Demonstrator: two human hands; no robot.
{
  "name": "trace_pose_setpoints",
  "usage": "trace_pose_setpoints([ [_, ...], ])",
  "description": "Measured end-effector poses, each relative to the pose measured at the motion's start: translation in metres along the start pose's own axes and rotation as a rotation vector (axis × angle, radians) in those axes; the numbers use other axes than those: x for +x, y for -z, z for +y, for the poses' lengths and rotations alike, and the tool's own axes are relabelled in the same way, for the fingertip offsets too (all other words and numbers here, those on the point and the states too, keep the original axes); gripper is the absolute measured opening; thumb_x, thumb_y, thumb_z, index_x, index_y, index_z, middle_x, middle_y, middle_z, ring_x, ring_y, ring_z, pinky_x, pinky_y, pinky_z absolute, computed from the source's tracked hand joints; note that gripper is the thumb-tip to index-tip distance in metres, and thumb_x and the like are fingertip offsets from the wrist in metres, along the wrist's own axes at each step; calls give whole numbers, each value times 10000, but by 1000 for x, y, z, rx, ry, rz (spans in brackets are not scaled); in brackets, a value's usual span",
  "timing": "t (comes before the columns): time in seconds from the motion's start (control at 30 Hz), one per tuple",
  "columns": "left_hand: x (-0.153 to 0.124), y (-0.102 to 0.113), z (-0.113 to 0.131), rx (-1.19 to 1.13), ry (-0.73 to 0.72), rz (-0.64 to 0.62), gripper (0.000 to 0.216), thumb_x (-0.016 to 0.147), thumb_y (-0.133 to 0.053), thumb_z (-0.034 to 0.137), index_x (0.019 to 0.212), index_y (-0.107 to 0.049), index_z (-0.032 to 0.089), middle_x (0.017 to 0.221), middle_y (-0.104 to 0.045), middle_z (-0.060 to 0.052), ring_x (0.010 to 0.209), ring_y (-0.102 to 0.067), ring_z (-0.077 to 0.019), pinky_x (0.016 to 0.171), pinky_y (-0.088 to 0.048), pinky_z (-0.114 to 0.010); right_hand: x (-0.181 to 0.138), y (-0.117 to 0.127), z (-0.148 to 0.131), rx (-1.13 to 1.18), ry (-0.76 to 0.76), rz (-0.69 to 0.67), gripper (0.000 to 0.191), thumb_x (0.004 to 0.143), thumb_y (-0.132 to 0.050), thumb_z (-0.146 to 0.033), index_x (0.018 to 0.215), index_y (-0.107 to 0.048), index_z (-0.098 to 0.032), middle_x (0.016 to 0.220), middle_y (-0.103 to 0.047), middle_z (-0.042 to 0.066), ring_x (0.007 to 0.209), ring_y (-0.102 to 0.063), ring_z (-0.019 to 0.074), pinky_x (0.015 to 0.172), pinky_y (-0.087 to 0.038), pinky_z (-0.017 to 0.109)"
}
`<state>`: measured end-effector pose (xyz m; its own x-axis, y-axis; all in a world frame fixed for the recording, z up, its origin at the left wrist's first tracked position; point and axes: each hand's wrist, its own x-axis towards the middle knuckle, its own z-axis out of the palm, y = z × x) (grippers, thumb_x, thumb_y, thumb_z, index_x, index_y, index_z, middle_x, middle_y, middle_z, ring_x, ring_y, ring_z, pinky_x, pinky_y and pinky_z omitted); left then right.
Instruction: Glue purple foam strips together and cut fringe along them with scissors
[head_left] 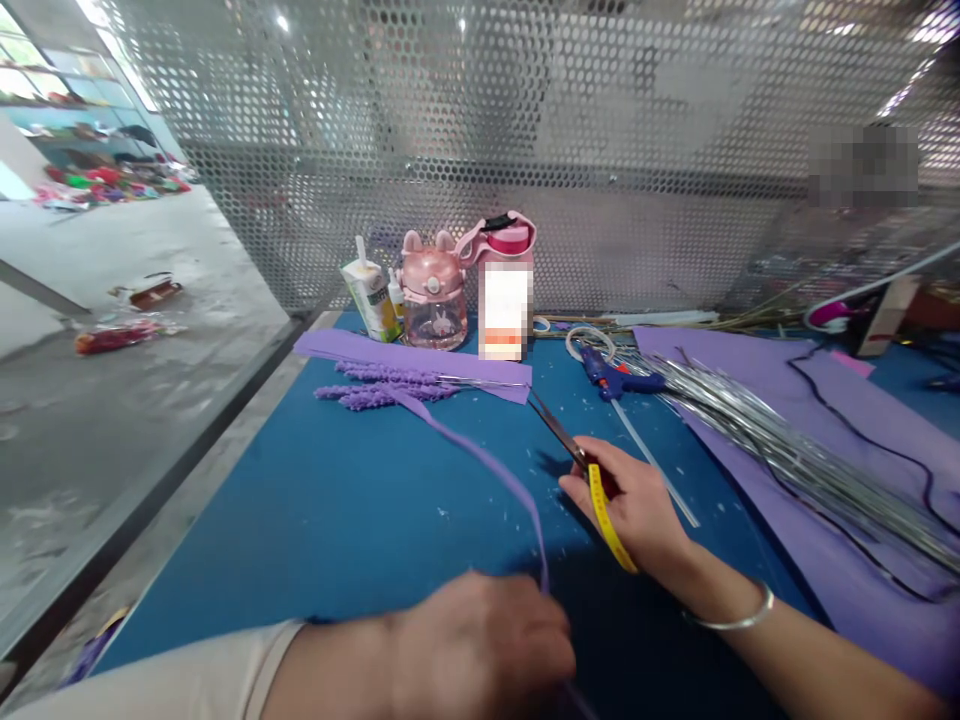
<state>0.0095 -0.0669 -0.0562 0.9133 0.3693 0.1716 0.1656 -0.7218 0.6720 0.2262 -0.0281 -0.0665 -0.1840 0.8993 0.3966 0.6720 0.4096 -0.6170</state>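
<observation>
My left hand (480,645) is closed near the bottom edge, pinching the end of a long thin purple foam strip (480,460) that runs up and left across the blue mat (337,500). My right hand (637,505) grips yellow-handled scissors (570,445); their blades point up-left, just right of the strip. A silver bangle sits on my right wrist. Finished purple lavender-like sprigs (382,388) lie on the mat beyond the strip, beside a folded purple foam sheet (412,358).
A juice carton (370,297), a pink bear-eared cup (433,298) and a pink bottle (506,290) stand at the back by the perforated metal screen. A blue glue gun (615,378), a bundle of silver wires (757,430) and a large purple sheet (847,460) lie to the right.
</observation>
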Motion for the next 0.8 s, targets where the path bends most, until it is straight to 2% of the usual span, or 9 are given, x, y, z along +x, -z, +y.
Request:
trace_pose_setpoints([
  [0.13, 0, 31, -27, 304, 99, 399, 142, 871, -473, 230, 906, -588, 155, 1231, -542, -155, 1185, -463, -255, 991, -368, -414, -1, -2, 1, -19, 27, 19, 315, 785, -622, -327, 1062, -541, -202, 854, -633, 63, 667, -590, 186, 628, -482, 318],
  [0.17, 0, 35, -30, 315, 61, 434, 125, 866, -482, 211, 901, -584, 149, 1273, -508, -170, 1246, -399, -270, 1014, -340, -432, -1, -2, 1, -15, 16, 29, 313, 784, -622, -335, 1056, -542, -203, 850, -635, 63, 662, -591, 188, 620, -482, 319],
  [0.23, -1, 35, -26, 211, -70, 381, 99, 858, -494, 196, 904, -573, 158, 1302, -492, -170, 1268, -382, -263, 1021, -338, -418, 0, -2, 0, 9, -22, 43, 311, 783, -617, -353, 1045, -542, -203, 829, -635, 61, 637, -586, 186, 595, -479, 315],
  [0.3, -2, 25, -15, -55, -107, 282, 117, 860, -504, 242, 943, -553, 176, 1243, -558, -140, 1165, -510, -217, 973, -405, -342, 0, -1, -2, 41, -58, 50, 303, 788, -607, -357, 1040, -540, -203, 792, -630, 49, 619, -579, 180, 580, -474, 307],
  [0.4, 1, 7, 0, -410, 167, 233, 229, 897, -443, 284, 1073, -540, 175, 1063, -655, -91, 970, -620, -163, 809, -484, -243, 0, 1, -4, 70, -80, 50, 285, 795, -600, -343, 1041, -536, -215, 774, -625, 31, 636, -583, 177, 594, -469, 294],
  [0.5, 6, 3, 1, -448, 395, 338, 303, 923, -366, 341, 1009, -593, 160, 939, -670, -77, 840, -627, -160, 739, -480, -252, -2, 1, -3, 71, -61, 16, 291, 786, -615, -335, 1045, -530, -234, 801, -635, 24, 604, -572, 165, 554, -458, 279],
  [0.57, 8, 7, -5, -410, 451, 441, 304, 934, -336, 322, 1004, -583, 159, 983, -658, -81, 900, -611, -168, 803, -467, -281, -3, 0, 0, 60, -41, 0, 306, 777, -630, -325, 1052, -527, -239, 808, -637, 23, 577, -560, 155, 528, -451, 274],
  [0.67, 4, 15, -9, -293, 225, 473, 206, 907, -403, 262, 1020, -547, 168, 1204, -579, -105, 1140, -512, -203, 974, -387, -343, -3, -1, 2, 98, -57, 44, 310, 786, -626, -310, 1066, -512, -241, 827, -632, 27, 628, -585, 159, 572, -476, 278],
  [0.8, -4, 18, 1, -6, -258, 261, 111, 856, -487, 270, 854, -567, 195, 1274, -548, -91, 1186, -474, -253, 973, -396, -362, -4, -2, 4, 241, -159, 146, 290, 838, -557, -307, 1107, -472, -237, 851, -621, 34, 680, -614, 162, 625, -514, 295],
])
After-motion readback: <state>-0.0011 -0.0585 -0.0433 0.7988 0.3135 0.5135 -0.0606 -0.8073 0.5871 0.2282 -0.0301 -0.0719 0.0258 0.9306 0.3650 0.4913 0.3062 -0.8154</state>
